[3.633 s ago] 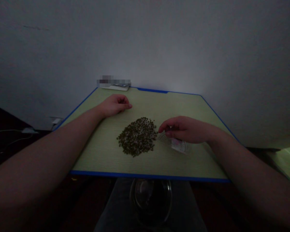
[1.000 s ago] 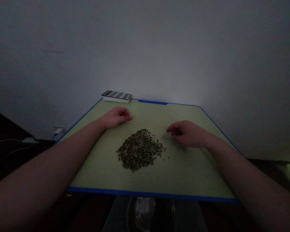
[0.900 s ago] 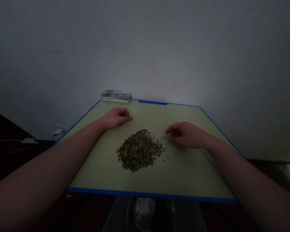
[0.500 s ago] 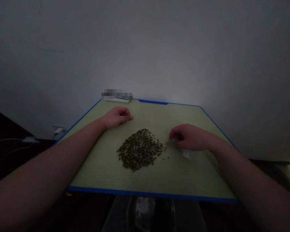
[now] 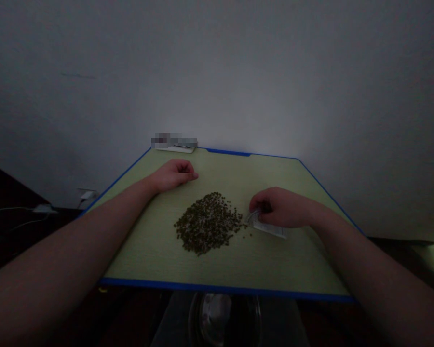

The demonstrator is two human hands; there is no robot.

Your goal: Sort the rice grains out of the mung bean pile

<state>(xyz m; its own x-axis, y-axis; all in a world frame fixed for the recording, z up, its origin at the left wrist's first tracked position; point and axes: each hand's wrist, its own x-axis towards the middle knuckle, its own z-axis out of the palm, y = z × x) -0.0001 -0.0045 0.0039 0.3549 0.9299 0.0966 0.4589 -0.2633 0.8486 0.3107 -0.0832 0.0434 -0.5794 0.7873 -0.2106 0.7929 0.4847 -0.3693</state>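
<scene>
A heap of small dark green-brown pieces (image 5: 207, 224), like beans or pellets, lies on the pale green tabletop (image 5: 231, 270) between my hands. My right hand (image 5: 277, 207) is to the right of it, thumb and fingers closed over a small clear plastic bag (image 5: 273, 230) that rests on the table. The bag's upper part is hidden under the hand, and its left end comes close to a few stray pieces. My left hand (image 5: 175, 174) rests beyond the heap to the left, fingers curled in and thumb along them; the inside of its grip is dark and hidden.
Blue edging (image 5: 224, 288) runs round the table. A flat white object (image 5: 175, 148), partly blurred out, sits at the back left corner against the wall (image 5: 238, 86). Below the front edge a shiny metal bowl (image 5: 215, 313) is at my lap. Cables and a plug (image 5: 88, 195) are at left.
My right hand has shifted slightly left and down over the plastic bag, which now lies flatter and shows more of its surface. The left hand and the heap look the same.
</scene>
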